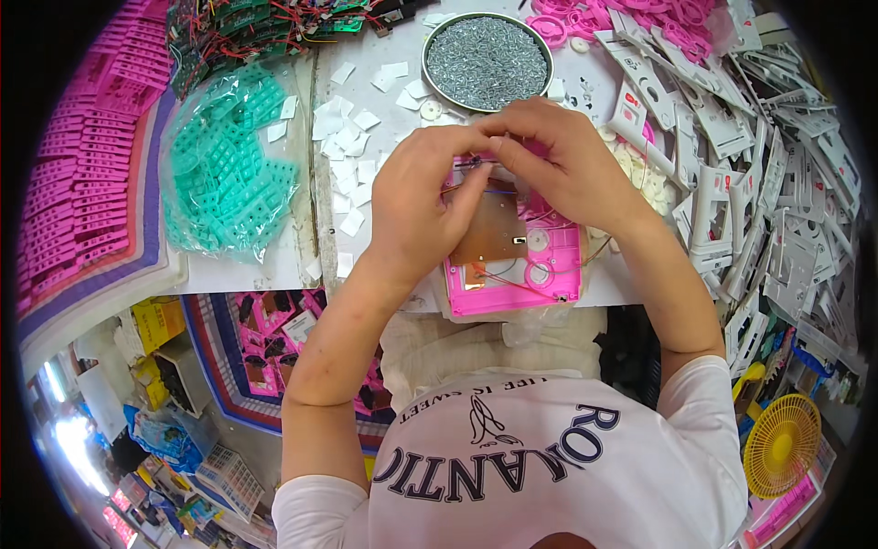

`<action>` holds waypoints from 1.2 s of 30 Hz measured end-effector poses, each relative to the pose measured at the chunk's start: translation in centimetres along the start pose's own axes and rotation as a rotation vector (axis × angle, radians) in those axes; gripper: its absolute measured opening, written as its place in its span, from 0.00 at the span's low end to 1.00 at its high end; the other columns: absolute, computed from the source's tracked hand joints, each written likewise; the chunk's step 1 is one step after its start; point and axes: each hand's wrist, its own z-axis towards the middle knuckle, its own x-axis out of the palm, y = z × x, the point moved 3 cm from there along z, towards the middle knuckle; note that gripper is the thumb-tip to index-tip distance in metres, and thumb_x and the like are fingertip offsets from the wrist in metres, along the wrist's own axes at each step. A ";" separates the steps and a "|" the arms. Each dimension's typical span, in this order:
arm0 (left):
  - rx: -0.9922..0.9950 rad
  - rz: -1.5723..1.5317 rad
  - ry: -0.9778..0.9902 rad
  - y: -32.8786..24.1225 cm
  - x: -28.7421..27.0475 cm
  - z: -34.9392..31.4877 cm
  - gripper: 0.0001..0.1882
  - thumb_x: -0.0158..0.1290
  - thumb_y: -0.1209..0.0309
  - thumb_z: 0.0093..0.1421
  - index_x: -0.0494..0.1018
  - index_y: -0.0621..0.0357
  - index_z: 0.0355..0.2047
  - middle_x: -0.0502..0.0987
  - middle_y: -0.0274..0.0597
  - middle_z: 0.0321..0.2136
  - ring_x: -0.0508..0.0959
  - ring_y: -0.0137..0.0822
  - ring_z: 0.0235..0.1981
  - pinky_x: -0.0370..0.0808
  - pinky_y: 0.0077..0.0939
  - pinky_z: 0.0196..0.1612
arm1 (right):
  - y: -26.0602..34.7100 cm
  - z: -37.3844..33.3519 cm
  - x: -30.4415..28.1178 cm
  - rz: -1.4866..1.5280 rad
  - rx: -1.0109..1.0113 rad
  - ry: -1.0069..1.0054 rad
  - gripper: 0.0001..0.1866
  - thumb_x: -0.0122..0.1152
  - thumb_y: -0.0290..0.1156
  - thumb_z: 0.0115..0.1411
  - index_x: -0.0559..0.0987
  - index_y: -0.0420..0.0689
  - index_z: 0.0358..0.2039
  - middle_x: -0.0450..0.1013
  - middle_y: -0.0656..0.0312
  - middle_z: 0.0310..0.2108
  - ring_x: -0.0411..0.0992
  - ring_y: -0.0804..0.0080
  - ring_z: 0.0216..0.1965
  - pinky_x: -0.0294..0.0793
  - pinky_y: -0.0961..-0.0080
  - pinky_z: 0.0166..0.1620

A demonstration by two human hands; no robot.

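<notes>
A pink plastic housing (466,300) lies at the table's near edge, with a brown circuit board (498,227) and thin wires inside it. My left hand (425,197) is closed over the housing's far left part, its thumb pointing at a small dark part (474,163) by the board's far edge. From the right my right hand (562,160) reaches over the far right corner, thumb and fingers bent together. The fingertips of both hands meet above the far edge. Whatever they pinch is hidden by the fingers.
A round tin of screws (487,62) stands beyond my hands. White square pads (343,137) lie scattered at left, beside a bag of teal parts (229,165). Pink panels (87,174) are stacked far left; white casings (732,183) heap at right. Wired green boards (247,27) lie at back left.
</notes>
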 end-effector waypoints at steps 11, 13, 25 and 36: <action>-0.214 -0.263 -0.053 0.6 0.6 -0.6 0.22 0.61 0.85 0.56 0.70 0.64 0.50 0.73 0.48 0.51 0.81 0.33 0.41 0.80 0.26 0.47 | 0.5 -0.2 -0.7 -0.063 -0.105 0.029 0.09 0.66 0.27 0.57 0.83 0.42 0.39 0.79 0.56 0.31 0.77 0.58 0.33 0.77 0.67 0.38; -0.217 -0.112 0.003 0.5 0.3 -0.6 0.16 0.62 0.83 0.57 0.74 0.65 0.46 0.78 0.45 0.44 0.82 0.32 0.37 0.79 0.25 0.44 | 1.0 -0.6 -0.6 -0.139 -0.158 -0.042 0.08 0.67 0.27 0.57 0.82 0.41 0.37 0.79 0.56 0.31 0.77 0.57 0.32 0.77 0.67 0.37; -0.067 0.151 0.017 -0.4 0.4 -0.3 0.04 0.62 0.76 0.58 0.80 0.58 0.35 0.82 0.40 0.29 0.80 0.39 0.29 0.74 0.32 0.39 | 1.3 -4.2 -0.6 -0.218 -0.128 -0.215 0.19 0.69 0.25 0.54 0.82 0.42 0.48 0.79 0.56 0.35 0.76 0.58 0.37 0.77 0.66 0.41; 0.125 0.054 0.269 0.2 -0.4 -0.3 0.05 0.62 0.74 0.58 0.79 0.52 0.34 0.81 0.34 0.31 0.80 0.38 0.34 0.69 0.41 0.54 | 1.8 -3.6 -1.9 -0.437 -0.266 -0.025 0.30 0.63 0.19 0.46 0.81 0.48 0.53 0.74 0.56 0.49 0.68 0.52 0.47 0.74 0.62 0.50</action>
